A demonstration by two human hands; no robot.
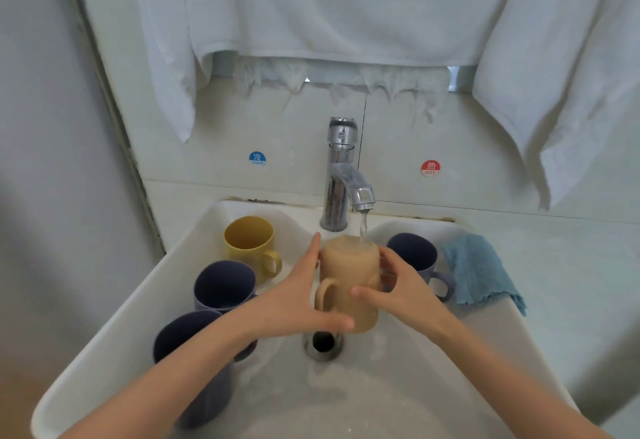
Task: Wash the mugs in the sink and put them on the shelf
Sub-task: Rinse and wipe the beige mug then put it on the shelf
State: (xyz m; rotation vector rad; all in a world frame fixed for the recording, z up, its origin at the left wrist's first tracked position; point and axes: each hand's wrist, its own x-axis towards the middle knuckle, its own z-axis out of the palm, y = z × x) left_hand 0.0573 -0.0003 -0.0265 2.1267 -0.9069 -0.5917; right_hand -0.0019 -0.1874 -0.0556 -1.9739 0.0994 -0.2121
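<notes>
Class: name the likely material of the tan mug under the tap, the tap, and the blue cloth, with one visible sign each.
Tan mug: matte plastic or unglazed ceramic, unclear; dull surface without glare. Tap: polished chromed metal; mirror-like reflections. Blue cloth: soft textile, perhaps microfibre; it drapes in folds.

tan mug [349,276] apparently inverted under faucet [341,175] stream | left grip [301,300], right grip [405,289] hold its sides | over sink [485,331]
</notes>
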